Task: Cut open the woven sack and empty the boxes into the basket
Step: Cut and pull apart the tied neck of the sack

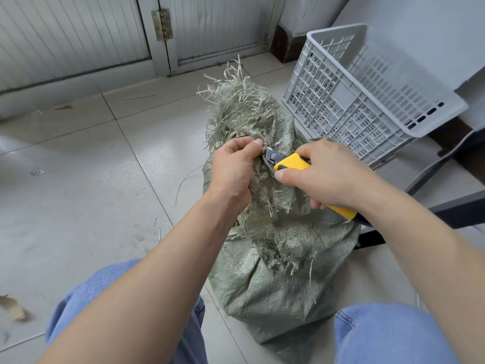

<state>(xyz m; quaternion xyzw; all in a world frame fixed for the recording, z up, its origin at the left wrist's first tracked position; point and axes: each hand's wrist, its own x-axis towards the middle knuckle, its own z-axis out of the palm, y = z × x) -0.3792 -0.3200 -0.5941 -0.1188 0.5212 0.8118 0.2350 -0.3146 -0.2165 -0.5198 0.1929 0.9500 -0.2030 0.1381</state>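
A grey-green woven sack stands on the tiled floor between my knees, its neck bunched and its top frayed into loose strips. My left hand pinches the gathered neck just below the fray. My right hand grips a yellow utility knife, whose blade tip touches the neck beside my left thumb. A grey slotted plastic basket sits behind the sack to the right, tilted and with nothing visible inside. The boxes are hidden inside the sack.
A ribbed metal door with a hinge closes off the back. Dark metal furniture legs run along the right. Loose sack strips and scraps lie on the floor tiles at the left.
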